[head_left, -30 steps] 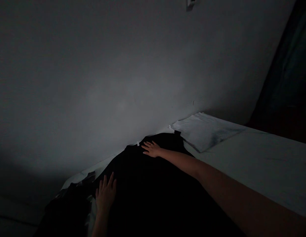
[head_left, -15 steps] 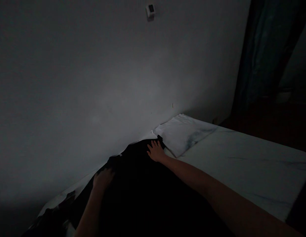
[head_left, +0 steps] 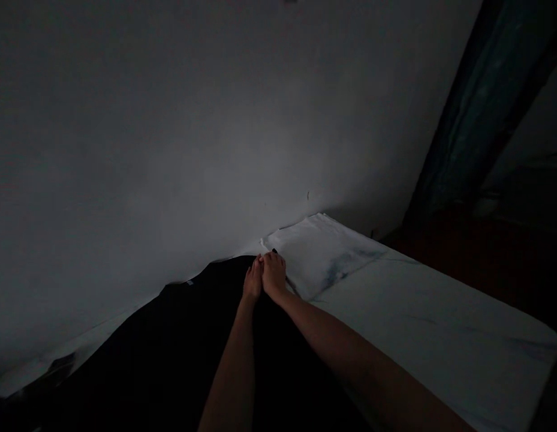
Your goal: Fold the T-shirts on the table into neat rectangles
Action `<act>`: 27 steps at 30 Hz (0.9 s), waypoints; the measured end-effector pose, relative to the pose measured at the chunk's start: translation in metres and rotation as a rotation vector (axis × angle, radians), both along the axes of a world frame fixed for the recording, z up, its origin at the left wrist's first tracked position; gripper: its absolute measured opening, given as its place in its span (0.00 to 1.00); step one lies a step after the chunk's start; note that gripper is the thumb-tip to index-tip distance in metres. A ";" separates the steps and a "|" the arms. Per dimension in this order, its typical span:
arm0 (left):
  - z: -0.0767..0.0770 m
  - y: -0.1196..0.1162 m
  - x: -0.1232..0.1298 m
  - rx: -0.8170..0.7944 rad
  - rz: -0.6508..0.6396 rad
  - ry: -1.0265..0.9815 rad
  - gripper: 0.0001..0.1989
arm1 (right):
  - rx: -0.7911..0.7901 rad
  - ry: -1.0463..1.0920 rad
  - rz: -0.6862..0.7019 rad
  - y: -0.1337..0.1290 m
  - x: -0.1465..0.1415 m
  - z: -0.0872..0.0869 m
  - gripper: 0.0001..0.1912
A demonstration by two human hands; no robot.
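Note:
A black garment (head_left: pixel 170 336), by its outline and small pale neck label a shirt, lies spread over the pale bed surface. Side by side at its far right corner, my two hands meet. My left hand (head_left: pixel 252 281) has its fingers closed on the dark cloth. Touching it, my right hand (head_left: pixel 273 276) is curled over the tip of that corner, where a bit of black fabric shows past the fingers. Dim light hides the folds of the cloth and the exact grip.
A white pillow or folded cloth with a grey-blue patch (head_left: pixel 321 255) lies just right of my hands. The pale marbled bedsheet (head_left: pixel 422 336) stretches to the right edge. A plain wall (head_left: pixel 192 150) rises behind; a dark curtain (head_left: pixel 471 114) hangs at the right.
My left hand has moved right across the garment to join my right hand. My right hand, earlier spread flat, has closed at the corner. The view has shifted slightly.

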State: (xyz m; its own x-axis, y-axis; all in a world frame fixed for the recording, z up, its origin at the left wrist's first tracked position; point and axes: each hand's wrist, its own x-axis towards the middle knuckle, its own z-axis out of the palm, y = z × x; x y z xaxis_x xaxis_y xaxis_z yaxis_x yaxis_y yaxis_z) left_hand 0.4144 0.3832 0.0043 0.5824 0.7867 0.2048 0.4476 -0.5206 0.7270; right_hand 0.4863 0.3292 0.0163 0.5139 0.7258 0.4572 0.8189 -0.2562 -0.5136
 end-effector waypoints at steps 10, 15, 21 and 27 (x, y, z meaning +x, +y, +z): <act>0.007 -0.025 0.008 0.296 -0.065 0.387 0.25 | 0.401 0.307 0.028 -0.025 0.110 0.065 0.11; 0.007 -0.030 0.009 0.307 -0.066 0.358 0.24 | -0.176 0.208 0.328 -0.060 0.117 0.046 0.08; 0.006 -0.031 0.009 0.291 -0.065 0.357 0.23 | -0.075 0.149 0.316 -0.068 0.088 0.003 0.20; 0.009 -0.034 0.007 0.312 -0.076 0.373 0.22 | 0.124 0.072 0.375 -0.068 0.069 0.011 0.26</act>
State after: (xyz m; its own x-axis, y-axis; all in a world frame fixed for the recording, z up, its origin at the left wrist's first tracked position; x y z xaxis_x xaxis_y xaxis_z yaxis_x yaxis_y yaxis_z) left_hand 0.4215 0.3495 0.0134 0.7141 0.6737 0.1903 0.6004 -0.7292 0.3284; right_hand 0.5555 0.2607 0.0278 0.2579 0.8109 0.5252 0.8044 0.1209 -0.5816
